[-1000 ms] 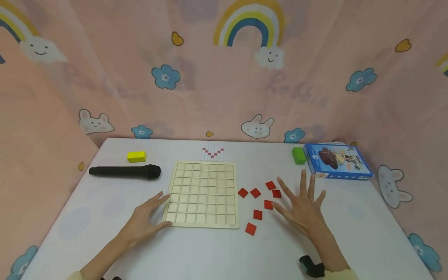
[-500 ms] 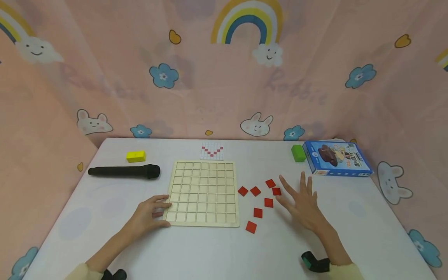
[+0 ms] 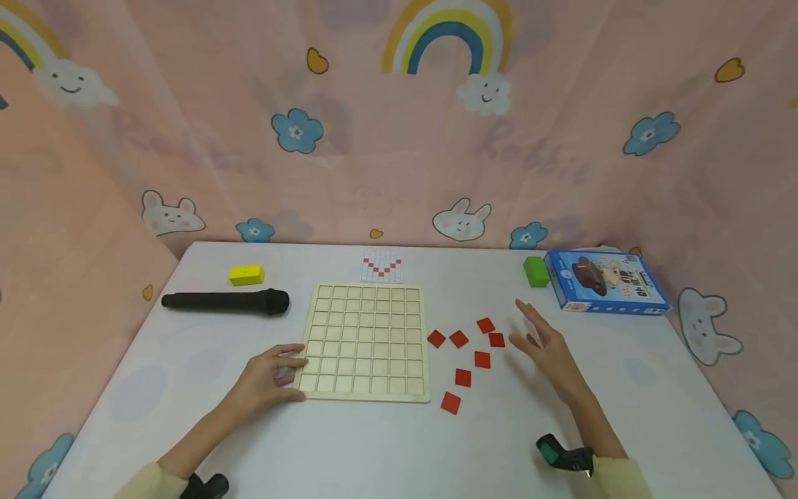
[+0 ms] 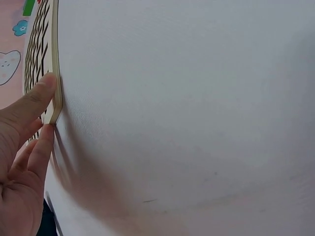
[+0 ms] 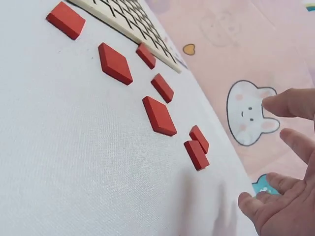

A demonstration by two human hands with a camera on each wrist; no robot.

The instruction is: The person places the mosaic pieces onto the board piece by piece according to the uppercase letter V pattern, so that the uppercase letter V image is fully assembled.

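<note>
"What's nearest to you?"

"My pale yellow sleeves (image 3: 152, 482), in the bottom left and bottom right of the head view, each with a black device (image 3: 564, 457) at the wrist."

"And your grip?"

"My left hand (image 3: 264, 381), low and left of centre, pinches the near left corner of the pale gridded board (image 3: 363, 343): thumb at the near edge, fingertips against the left one. My right hand (image 3: 551, 357), right of centre, holds nothing; its fingers stand apart, in the air above the white table (image 3: 374, 450)."

"Where's the board, then?"

"Middle of the frame, on the table. Between it and my right hand lie seven red tiles (image 3: 483, 360), scattered. Two by my fingers sit so close that I can't tell whether they touch."

"Farther off?"

"A black microphone (image 3: 224, 302) lying at the left, with a yellow block (image 3: 246, 275) just beyond it. Toward the right, a blue box (image 3: 605, 283) with a green block (image 3: 537, 272) just beside it. Past the board's far edge, a small card (image 3: 382, 267) showing a red V of squares."

"And behind all that?"

"A pink curtain (image 3: 386, 159) across the upper half, printed with rainbows, flowers and rabbits."
</note>
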